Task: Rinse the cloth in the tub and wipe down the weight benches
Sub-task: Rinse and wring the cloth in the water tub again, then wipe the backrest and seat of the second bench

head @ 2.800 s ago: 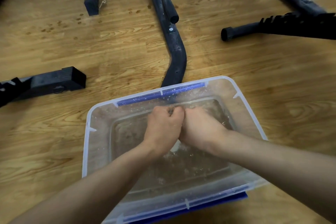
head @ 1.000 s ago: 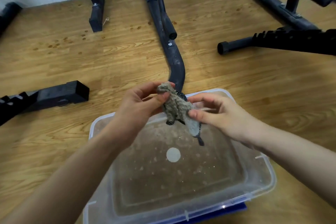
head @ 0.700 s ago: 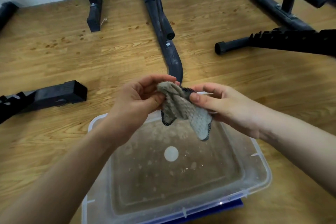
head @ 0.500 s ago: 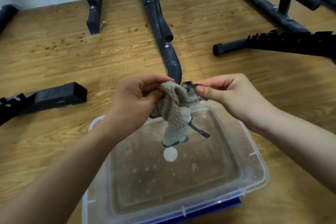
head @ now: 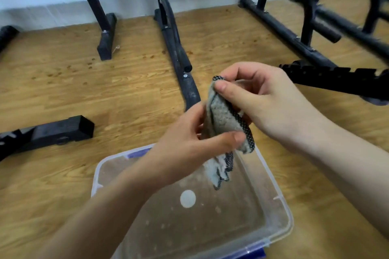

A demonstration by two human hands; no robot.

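A wet grey cloth (head: pixel 221 115) with a dark dotted edge hangs between both hands, above the far rim of the tub. My left hand (head: pixel 189 143) pinches its lower part between thumb and fingers. My right hand (head: pixel 259 101) pinches its upper edge with thumb and forefinger. One corner of the cloth dangles down over the water. The clear plastic tub (head: pixel 275 197) sits on the wooden floor below, holding murky water, with a blue lid under it. Black weight bench frames (head: pixel 179 57) stand on the floor beyond.
A black bench foot (head: pixel 61 130) lies on the floor at the left. A toothed black adjustment bar (head: pixel 336 80) reaches in from the right, close behind my right hand. More black tube frames (head: pixel 290 33) stand at the back right. The white wall runs along the back.
The hands squeezed the cloth down in the tub water, then lifted it out. Since half a second ago the cloth has been turned upright, my right hand higher, my left lower.
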